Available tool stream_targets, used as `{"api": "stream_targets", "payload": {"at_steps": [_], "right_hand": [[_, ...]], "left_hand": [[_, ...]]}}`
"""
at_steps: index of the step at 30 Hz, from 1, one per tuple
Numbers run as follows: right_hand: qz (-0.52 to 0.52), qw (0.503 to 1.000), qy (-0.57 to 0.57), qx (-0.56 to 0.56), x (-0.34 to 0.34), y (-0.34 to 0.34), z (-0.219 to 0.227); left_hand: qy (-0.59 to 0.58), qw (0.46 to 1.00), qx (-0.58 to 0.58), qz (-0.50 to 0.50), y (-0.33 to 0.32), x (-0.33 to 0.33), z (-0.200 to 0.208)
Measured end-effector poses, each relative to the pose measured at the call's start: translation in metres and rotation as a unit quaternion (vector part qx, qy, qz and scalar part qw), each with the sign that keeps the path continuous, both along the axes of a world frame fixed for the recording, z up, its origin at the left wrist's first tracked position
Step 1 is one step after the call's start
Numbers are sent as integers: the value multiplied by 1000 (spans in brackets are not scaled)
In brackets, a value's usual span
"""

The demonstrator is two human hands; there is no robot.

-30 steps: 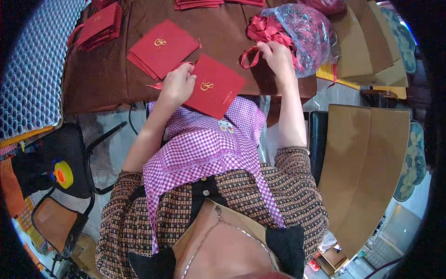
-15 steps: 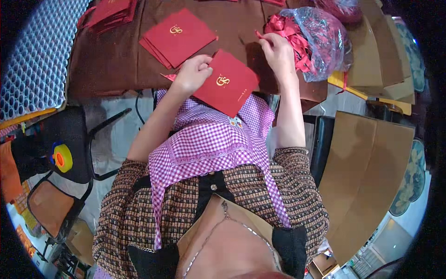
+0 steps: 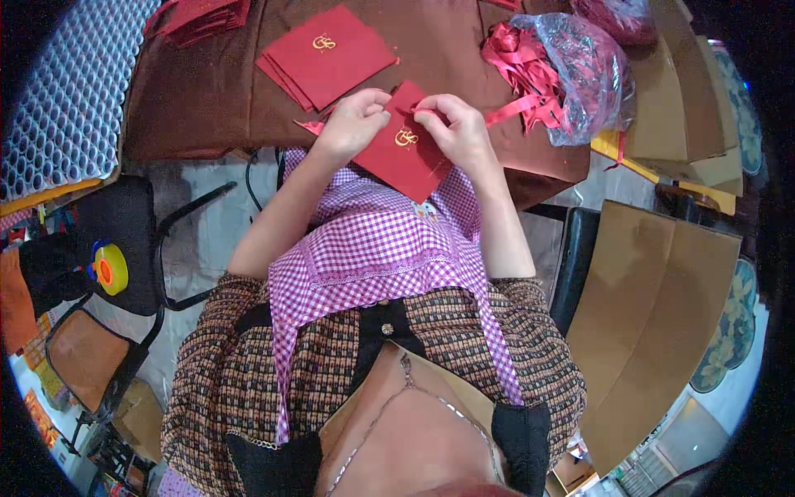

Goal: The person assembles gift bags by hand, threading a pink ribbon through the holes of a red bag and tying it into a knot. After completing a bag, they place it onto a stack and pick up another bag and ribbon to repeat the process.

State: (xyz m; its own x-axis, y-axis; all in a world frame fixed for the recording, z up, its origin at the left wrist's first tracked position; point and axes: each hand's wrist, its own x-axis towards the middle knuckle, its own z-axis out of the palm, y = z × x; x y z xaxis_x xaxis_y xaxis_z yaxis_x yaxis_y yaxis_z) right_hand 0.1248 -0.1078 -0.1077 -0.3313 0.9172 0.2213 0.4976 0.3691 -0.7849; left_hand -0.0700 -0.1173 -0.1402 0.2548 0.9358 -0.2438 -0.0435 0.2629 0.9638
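Observation:
A flat red card (image 3: 403, 157) with a gold emblem, perhaps a folded paper sleeve, lies tilted at the table's near edge and over my lap. My left hand (image 3: 354, 126) is closed on its upper left edge. Above the emblem, my right hand (image 3: 457, 131) pinches a red ribbon against the card's upper part; the pinched end is mostly hidden by the fingers. A strip of ribbon (image 3: 511, 108) shows between the right hand and a heap of red ribbons (image 3: 538, 83). Under and beside my left hand a bit of red ribbon (image 3: 310, 127) sticks out.
A stack of similar red cards (image 3: 327, 58) lies beyond my left hand on the brown tablecloth (image 3: 195, 108). More red cards (image 3: 203, 21) sit far left. A clear plastic bag (image 3: 592, 79) holds the ribbons at right. Cardboard (image 3: 654, 323) and a black chair (image 3: 124, 240) flank me.
My right hand has moved left from the ribbon heap to the card, bringing a ribbon along. My left hand stays on the card.

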Motion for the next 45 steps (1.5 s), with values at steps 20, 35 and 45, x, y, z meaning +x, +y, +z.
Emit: {"api": "stream_targets", "payload": {"at_steps": [20, 35, 45], "right_hand": [[-38, 995, -70, 51, -9, -10, 0], [-31, 980, -122, 153, -18, -13, -6], [-37, 987, -92, 124, -19, -13, -8]], "left_hand": [[-68, 997, 27, 2, -2, -3, -17], [-30, 999, 33, 18, -6, -2, -8], [-37, 999, 34, 14, -7, -1, -7]]}}
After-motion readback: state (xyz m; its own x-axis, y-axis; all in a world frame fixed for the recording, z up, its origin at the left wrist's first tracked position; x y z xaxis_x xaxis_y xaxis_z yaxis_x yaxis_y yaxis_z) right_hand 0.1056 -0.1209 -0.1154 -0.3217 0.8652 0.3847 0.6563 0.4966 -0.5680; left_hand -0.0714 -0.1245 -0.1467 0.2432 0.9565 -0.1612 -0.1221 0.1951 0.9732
